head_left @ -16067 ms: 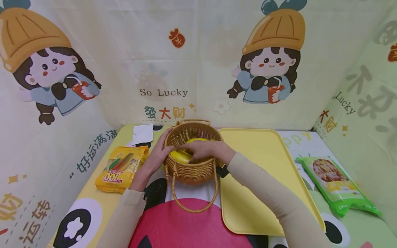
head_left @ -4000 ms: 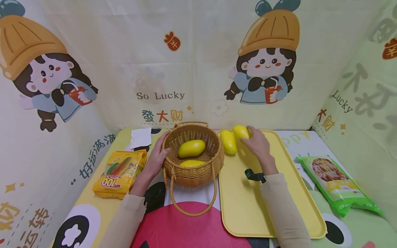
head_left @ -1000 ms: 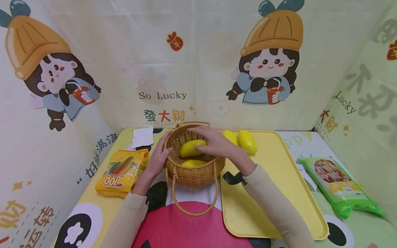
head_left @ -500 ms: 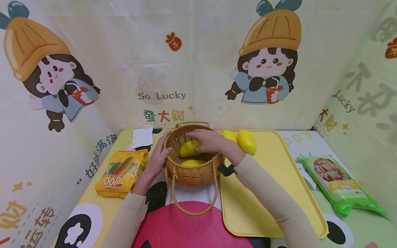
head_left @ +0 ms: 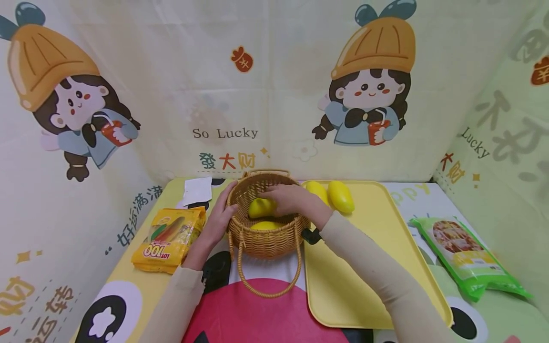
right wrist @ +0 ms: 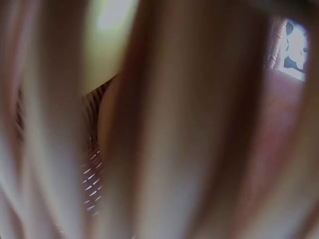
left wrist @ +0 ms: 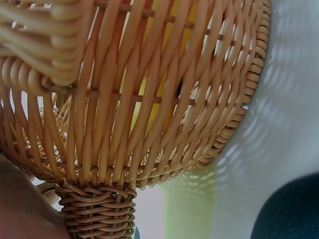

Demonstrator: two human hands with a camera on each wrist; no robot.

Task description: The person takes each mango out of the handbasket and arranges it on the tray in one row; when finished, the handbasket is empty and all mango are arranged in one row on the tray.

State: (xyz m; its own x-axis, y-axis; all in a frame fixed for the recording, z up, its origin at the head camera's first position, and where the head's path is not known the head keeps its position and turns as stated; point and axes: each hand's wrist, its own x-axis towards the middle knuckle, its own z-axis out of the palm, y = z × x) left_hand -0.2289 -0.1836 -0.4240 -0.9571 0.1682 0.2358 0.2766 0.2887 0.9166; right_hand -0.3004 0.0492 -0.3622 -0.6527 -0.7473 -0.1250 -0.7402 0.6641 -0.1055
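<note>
The left hand [head_left: 218,216] holds the rim of the basket [head_left: 270,245], with its thumb over the edge and its fingers along the outside. The right hand [head_left: 291,197] is down in the basket and grips the back mango [head_left: 260,208], with its fingers bent over one end. The other end pokes out on the left. The front mango [head_left: 267,225] lies in the basket too, close to the near rim, and the hand is not on it. The right wrist view is blurry, so I cannot tell where each fingertip is. In the left wrist view, yellow shows through the gaps in the basket's side. One handle [head_left: 269,296] hangs down in front of the basket. To the right is a flat yellow tray [head_left: 369,276]. Two more mangoes lie side by side at its back left corner: the left one [head_left: 317,190] is partly hidden by the right arm, and the right one [head_left: 340,196] is easy to see. A yellow bag [head_left: 169,238] lies left of the basket, with its words upside down, and a white paper [head_left: 198,191] lies behind it. A green bag [head_left: 467,250] lies on the other side of the tray.
</note>
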